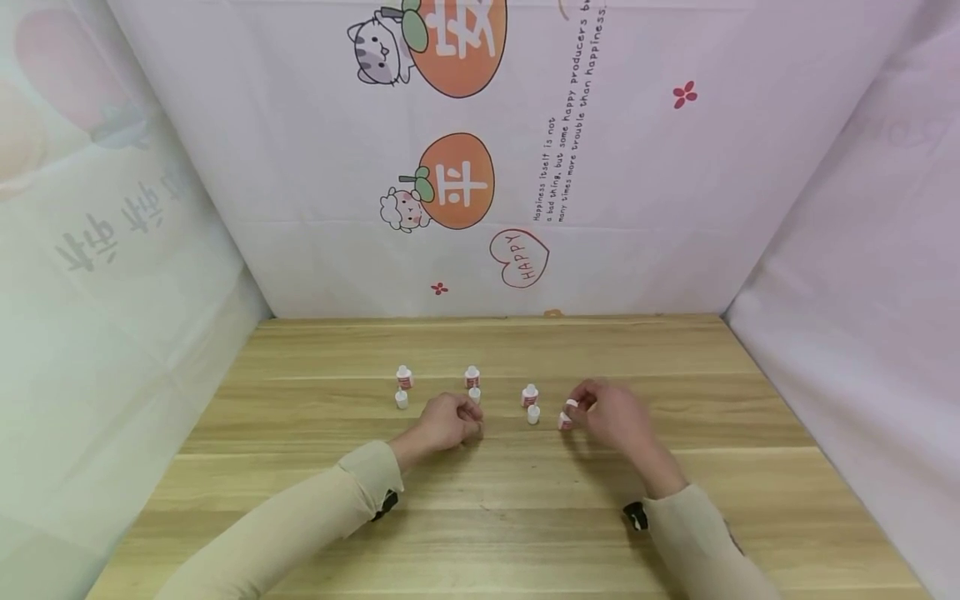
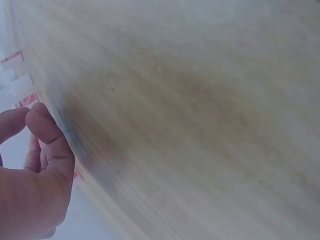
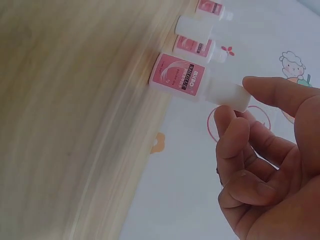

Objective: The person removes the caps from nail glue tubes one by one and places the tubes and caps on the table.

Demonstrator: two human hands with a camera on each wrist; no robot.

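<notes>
My right hand (image 1: pixel 611 414) pinches the white cap (image 3: pixel 231 95) of a nail glue bottle (image 3: pixel 177 75) between thumb and fingers. The bottle stands upright on the table with its pink label showing; the cap sits at its neck, and whether it is screwed on I cannot tell. My left hand (image 1: pixel 447 422) rests low over the table, fingers loosely curled, with nothing visible in them. Just beyond it are a loose white cap (image 1: pixel 475 395) and an uncapped glue bottle (image 1: pixel 472 377). In the left wrist view the thumb and fingertips (image 2: pixel 42 122) come close together.
Left of these stands another uncapped bottle (image 1: pixel 404 377), its cap (image 1: pixel 401 400) in front. Between my hands is a further bottle (image 1: pixel 529 396) with a cap (image 1: pixel 533 414) before it. White printed cloth (image 1: pixel 622 167) walls the wooden table (image 1: pixel 495 533) at the back and sides.
</notes>
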